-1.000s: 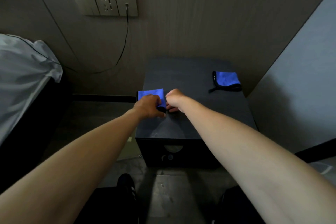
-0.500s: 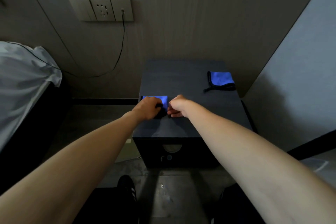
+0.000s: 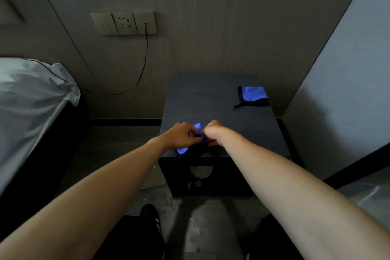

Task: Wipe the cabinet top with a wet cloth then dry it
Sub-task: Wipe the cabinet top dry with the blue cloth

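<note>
Since a moment ago our hands have drawn the blue cloth [image 3: 198, 127] back toward the front left edge of the dark cabinet top [image 3: 213, 101], where it now bunches between them. Our left hand [image 3: 182, 136] and right hand [image 3: 212, 132] both pinch it tight, while the second blue cloth [image 3: 252, 94] lies at the far right corner, well apart.
</note>
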### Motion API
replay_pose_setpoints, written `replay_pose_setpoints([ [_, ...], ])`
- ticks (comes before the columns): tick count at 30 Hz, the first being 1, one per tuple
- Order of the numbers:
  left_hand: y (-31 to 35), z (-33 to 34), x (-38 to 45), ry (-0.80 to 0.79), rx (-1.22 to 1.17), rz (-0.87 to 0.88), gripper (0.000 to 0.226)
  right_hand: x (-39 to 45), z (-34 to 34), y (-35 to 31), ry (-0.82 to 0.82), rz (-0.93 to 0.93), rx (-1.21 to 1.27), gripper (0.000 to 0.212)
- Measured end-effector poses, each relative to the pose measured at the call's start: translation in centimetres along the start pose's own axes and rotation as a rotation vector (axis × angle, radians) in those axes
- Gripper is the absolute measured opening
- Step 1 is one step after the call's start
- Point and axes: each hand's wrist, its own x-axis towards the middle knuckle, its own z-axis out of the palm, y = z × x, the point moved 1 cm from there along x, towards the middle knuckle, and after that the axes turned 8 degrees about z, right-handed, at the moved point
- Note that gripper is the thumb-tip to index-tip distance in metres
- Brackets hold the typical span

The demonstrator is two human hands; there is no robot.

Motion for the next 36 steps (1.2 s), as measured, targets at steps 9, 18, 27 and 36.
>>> replay_pose_setpoints([
  [9, -1.2, 3.3, -2.3, 0.111, 0.126, -0.042, 0.036, -2.6, 1.7, 1.3, 0.455, -0.592, -0.661, 0.027],
  [18, -2.6, 6.1, -3.4, 0.18, 0.211, -0.144, 0.056, -1.7, 6.2, 2.2, 0.322, -0.614, -0.948, 0.051],
  [27, -7.0, 4.7, -2.1, -0.087, 0.658, -0.115, 0.073, -0.1, 9.6, -1.0, 0.324, -0.58, -0.928, 0.055],
  [36, -10.4, 1.4, 2.9, -0.08, 0.55, -0.143, 0.066, 4.6, 10.0, -5.6, 0.379, -0.575, -0.924, 0.053],
])
